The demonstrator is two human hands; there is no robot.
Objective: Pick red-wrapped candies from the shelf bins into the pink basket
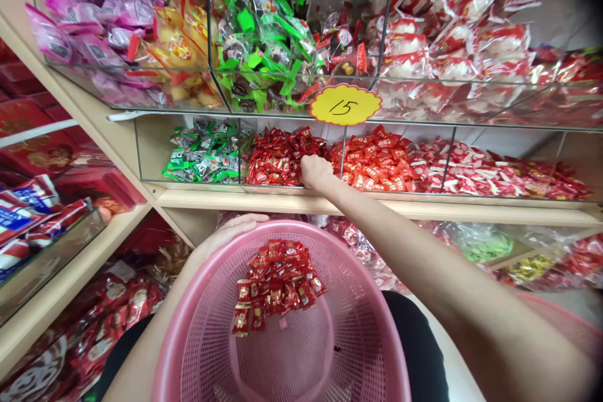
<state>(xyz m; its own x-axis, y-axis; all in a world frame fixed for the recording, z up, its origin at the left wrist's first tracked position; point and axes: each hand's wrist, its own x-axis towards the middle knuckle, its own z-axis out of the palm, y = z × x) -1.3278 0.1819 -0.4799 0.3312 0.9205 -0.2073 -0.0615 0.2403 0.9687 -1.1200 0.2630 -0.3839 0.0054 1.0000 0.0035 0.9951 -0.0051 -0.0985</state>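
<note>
Up front, the right hand [315,171] closes its fingers into the red candies [277,157]; the left hand [230,230] cups the upright pink basket [198,339] at its far rim.

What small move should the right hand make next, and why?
Probably lift the right hand back to the pink basket with what it grips: its fingers are buried in the red candies of the bin, and a pile of matching candies lies there.

Wooden shelf [358,206] under candy bins [282,157]
</note>
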